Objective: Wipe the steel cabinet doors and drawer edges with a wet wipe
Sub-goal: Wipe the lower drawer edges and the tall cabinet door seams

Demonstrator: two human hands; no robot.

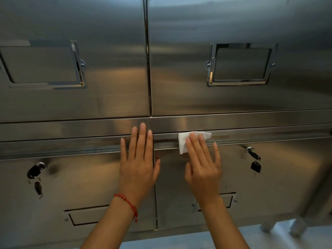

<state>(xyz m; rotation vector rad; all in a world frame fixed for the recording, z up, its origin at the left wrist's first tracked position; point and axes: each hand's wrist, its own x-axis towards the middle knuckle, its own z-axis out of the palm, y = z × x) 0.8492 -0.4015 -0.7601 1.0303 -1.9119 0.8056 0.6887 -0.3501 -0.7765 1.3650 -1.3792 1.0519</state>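
A: Head view. What do we see of the cabinet?

B: We face a steel cabinet [111, 97] with two upper doors, each bearing a framed label holder: the left label holder [43, 64] and the right label holder [241, 64]. Below a horizontal steel rail [71, 129] lie two lower fronts, divided by a vertical seam.

A: Where is the wet wipe?

B: The wet wipe [185, 141], white and folded, lies flat against the top edge of the lower right front, just right of the seam. Our right hand [203, 166] presses it there with straight, spread fingers; the fingertips cover its lower right part, while its left side and top show beyond them.

A: And the other hand?

B: Our left hand [139, 162] rests flat and open on the lower left front, just beside the seam, with its fingertips reaching up to the rail. It holds nothing. A red bracelet [127, 203] circles its wrist.

A: What else is shown?

B: Each lower front carries a lock with keys hanging from it: the left keys [36, 175] and the right keys [254, 159]. A recessed handle [86, 215] sits low on the left front. At lower right, cabinet feet [294, 229] stand on a pale floor [269, 239].
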